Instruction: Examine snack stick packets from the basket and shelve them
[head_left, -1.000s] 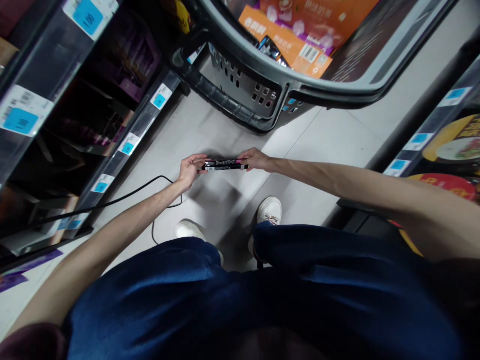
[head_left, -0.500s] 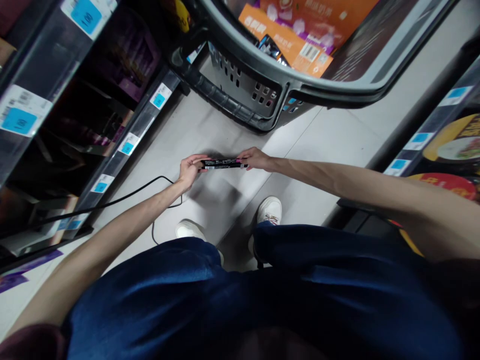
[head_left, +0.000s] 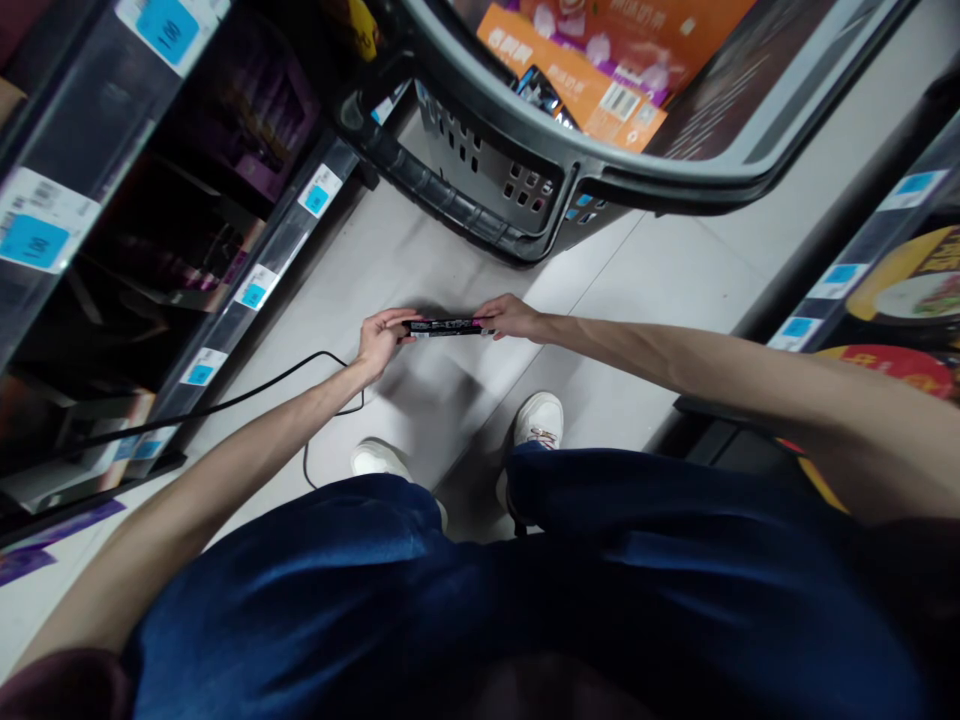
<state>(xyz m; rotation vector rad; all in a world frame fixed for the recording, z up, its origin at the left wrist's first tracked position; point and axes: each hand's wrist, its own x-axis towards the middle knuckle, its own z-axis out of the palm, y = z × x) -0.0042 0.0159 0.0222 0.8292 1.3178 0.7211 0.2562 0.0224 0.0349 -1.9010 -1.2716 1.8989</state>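
Note:
Between my two hands is a flat black package [head_left: 446, 327] with pale print and a touch of pink near its right end, seen edge-on. My left hand [head_left: 380, 338] grips its left end, fingers over the top. At the right end my right hand [head_left: 508, 317] pinches it between thumb and fingers. The package is held level above the floor, in front of my shoes. What kind of goods it contains I cannot make out.
A grey shopping basket [head_left: 480, 205] with a black handle stands ahead, orange packages [head_left: 574, 80] inside. Shelves with price tags [head_left: 320, 190] run along the left. More shelving with round-lidded goods [head_left: 911, 285] is at right. A black cable [head_left: 262, 377] crosses near my left forearm.
Almost nothing differs. Both hands keep hold of the black package in the same place, which seems very slightly tilted compared with before.

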